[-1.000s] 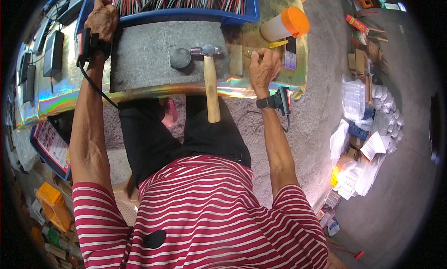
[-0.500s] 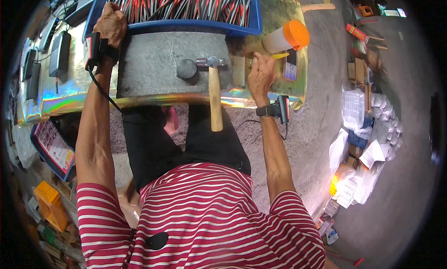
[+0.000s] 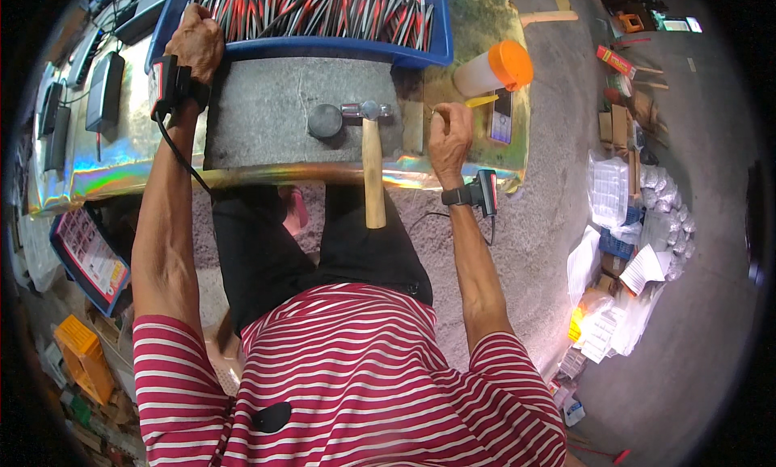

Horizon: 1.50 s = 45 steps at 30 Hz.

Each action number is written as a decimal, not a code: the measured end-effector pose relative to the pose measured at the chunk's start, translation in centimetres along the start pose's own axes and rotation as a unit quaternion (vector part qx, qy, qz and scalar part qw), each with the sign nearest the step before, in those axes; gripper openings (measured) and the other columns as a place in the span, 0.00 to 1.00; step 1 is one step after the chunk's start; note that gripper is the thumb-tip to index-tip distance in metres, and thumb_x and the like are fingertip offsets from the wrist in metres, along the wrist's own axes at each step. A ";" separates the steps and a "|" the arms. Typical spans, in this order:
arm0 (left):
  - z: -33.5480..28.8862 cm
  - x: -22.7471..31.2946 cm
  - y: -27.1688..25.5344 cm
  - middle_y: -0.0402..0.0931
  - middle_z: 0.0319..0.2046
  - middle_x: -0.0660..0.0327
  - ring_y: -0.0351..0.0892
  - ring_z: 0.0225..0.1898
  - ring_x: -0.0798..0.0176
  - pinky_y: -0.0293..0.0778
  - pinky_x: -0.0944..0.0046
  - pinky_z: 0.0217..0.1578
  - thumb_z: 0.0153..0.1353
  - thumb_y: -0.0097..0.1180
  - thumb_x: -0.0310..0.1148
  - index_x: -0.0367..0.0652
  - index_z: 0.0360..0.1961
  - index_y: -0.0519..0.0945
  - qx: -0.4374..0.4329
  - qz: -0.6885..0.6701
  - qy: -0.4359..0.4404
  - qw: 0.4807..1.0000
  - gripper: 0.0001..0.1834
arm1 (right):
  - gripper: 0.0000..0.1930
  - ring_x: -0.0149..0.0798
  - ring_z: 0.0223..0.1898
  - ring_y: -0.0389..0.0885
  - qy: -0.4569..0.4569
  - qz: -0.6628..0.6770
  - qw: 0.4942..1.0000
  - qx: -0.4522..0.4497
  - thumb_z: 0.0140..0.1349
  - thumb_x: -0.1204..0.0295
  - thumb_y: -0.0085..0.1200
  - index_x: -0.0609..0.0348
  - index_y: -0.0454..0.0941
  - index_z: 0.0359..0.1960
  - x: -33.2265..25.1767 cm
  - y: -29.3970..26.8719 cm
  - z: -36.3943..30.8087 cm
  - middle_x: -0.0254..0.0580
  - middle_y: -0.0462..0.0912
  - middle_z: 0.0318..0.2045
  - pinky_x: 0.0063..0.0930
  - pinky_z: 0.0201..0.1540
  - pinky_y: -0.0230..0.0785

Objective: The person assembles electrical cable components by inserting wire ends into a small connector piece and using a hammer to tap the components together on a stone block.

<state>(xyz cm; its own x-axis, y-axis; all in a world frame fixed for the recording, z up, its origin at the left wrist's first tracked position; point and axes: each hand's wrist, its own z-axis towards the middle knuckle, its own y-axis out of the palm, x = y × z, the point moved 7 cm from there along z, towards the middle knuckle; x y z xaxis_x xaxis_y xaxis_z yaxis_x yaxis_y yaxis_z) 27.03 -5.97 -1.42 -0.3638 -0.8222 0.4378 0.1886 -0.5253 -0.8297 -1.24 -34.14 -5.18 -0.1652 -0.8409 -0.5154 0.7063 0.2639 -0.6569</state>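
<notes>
My left hand point(image 3: 195, 45) is closed at the front left corner of a blue bin point(image 3: 339, 50). Its fingertips are curled over the rim, and what they grip is hidden. The bin is full of thin black, grey and red strips point(image 3: 323, 12). My right hand point(image 3: 450, 139) is at the right of the table with fingers pinched together; what is between them is too small to name. A slim yellow piece point(image 3: 482, 100) sticks out beside its knuckles; I cannot tell whether it is held. A wooden-handled hammer point(image 3: 373, 168) lies head-up on a grey slab point(image 3: 259, 115), beside a round dark block point(image 3: 325, 121).
An orange-lidded bottle point(image 3: 478, 76) lies tilted at the right, with a phone point(image 3: 501, 119) below it. Black boxes with cables point(image 3: 105, 92) lie at the left. Cartons, papers and plastic bags point(image 3: 622, 249) are piled on the floor at the right.
My right hand has drawn slightly toward me, away from the bottle. The left hand stays at the bin's corner. The hammer and block have not moved.
</notes>
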 end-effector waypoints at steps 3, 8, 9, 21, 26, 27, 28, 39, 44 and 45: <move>0.1 0.4 0.1 0.74 0.29 0.47 0.75 0.31 0.45 0.71 0.53 0.31 0.58 0.35 0.37 0.43 0.40 0.66 -0.004 0.012 0.004 1.000 0.13 | 0.07 0.43 0.33 0.69 0.004 -0.038 0.999 -0.009 0.44 0.77 0.48 0.63 0.71 0.28 -0.2 0.2 0.0 0.44 0.70 0.28 0.31 0.36 0.63; 0.0 0.3 -0.3 0.75 0.28 0.49 0.75 0.29 0.47 0.71 0.54 0.29 0.58 0.38 0.37 0.44 0.38 0.67 0.037 -0.004 0.021 0.999 0.11 | 0.09 0.44 0.32 0.69 -0.008 -0.058 0.998 -0.020 0.43 0.75 0.50 0.63 0.70 0.28 -0.7 0.5 0.2 0.44 0.70 0.27 0.33 0.35 0.61; -0.2 0.2 -0.3 0.75 0.28 0.49 0.75 0.29 0.47 0.71 0.54 0.29 0.58 0.38 0.37 0.44 0.38 0.67 0.041 -0.003 0.023 0.999 0.11 | 0.10 0.45 0.34 0.68 0.007 -0.070 0.997 -0.037 0.43 0.74 0.51 0.61 0.70 0.29 -0.5 0.6 0.0 0.43 0.69 0.29 0.35 0.37 0.59; -0.8 1.2 -1.0 0.73 0.22 0.53 0.75 0.24 0.51 0.69 0.59 0.25 0.55 0.41 0.34 0.47 0.32 0.69 0.033 -0.055 0.007 0.998 0.06 | 0.07 0.45 0.38 0.67 0.004 -0.131 0.991 -0.042 0.48 0.72 0.49 0.58 0.70 0.31 -0.9 0.8 0.2 0.42 0.69 0.31 0.36 0.39 0.58; -1.0 0.3 -0.6 0.71 0.20 0.57 0.74 0.22 0.60 0.67 0.64 0.22 0.55 0.45 0.32 0.46 0.32 0.69 0.059 -0.114 0.002 0.992 0.04 | 0.05 0.44 0.37 0.67 0.002 -0.127 0.991 -0.037 0.50 0.72 0.48 0.57 0.70 0.29 -1.5 0.8 0.2 0.41 0.69 0.30 0.36 0.38 0.57; -0.7 -0.3 0.5 0.72 0.21 0.56 0.74 0.22 0.59 0.68 0.65 0.22 0.55 0.46 0.32 0.46 0.32 0.69 0.052 -0.127 0.009 0.991 0.04 | 0.05 0.43 0.36 0.68 0.001 -0.135 0.990 -0.041 0.50 0.72 0.48 0.57 0.70 0.29 -1.6 0.8 0.4 0.40 0.69 0.30 0.35 0.37 0.57; -0.5 -1.1 0.9 0.72 0.21 0.56 0.74 0.23 0.59 0.68 0.65 0.23 0.55 0.46 0.31 0.46 0.32 0.69 0.045 -0.136 0.014 0.990 0.04 | 0.05 0.43 0.36 0.68 -0.003 -0.130 0.991 -0.040 0.50 0.72 0.48 0.57 0.70 0.29 -1.9 1.0 0.5 0.40 0.69 0.30 0.35 0.37 0.57; -0.9 2.0 -1.9 0.73 0.23 0.51 0.75 0.25 0.51 0.70 0.59 0.25 0.56 0.40 0.32 0.42 0.34 0.69 0.028 -0.067 0.046 0.996 0.08 | 0.05 0.43 0.36 0.67 0.006 -0.174 0.983 -0.061 0.50 0.74 0.47 0.57 0.69 0.30 -1.0 1.2 0.3 0.41 0.68 0.31 0.35 0.37 0.57; -0.6 2.4 -2.1 0.73 0.24 0.48 0.73 0.27 0.47 0.70 0.57 0.28 0.54 0.41 0.27 0.38 0.29 0.69 0.012 -0.055 -0.005 0.998 0.05 | 0.04 0.44 0.35 0.66 0.007 -0.178 0.982 -0.064 0.50 0.75 0.45 0.57 0.68 0.30 -1.0 1.2 0.4 0.41 0.67 0.30 0.35 0.35 0.56; -0.4 2.6 -2.0 0.73 0.25 0.48 0.74 0.27 0.47 0.70 0.57 0.27 0.54 0.41 0.28 0.39 0.29 0.69 0.010 -0.051 0.003 0.999 0.05 | 0.04 0.44 0.35 0.66 0.011 -0.175 0.982 -0.070 0.50 0.75 0.45 0.57 0.67 0.29 -0.9 1.4 0.5 0.41 0.67 0.29 0.35 0.35 0.56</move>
<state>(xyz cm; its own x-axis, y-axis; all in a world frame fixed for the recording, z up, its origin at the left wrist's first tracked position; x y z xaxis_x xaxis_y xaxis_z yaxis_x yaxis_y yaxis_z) 25.31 -6.97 1.23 -0.3865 -0.7636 0.5172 0.1694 -0.6100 -0.7741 0.23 -33.27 -5.31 -0.3971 -0.8815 -0.2555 0.5021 0.0244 -0.8645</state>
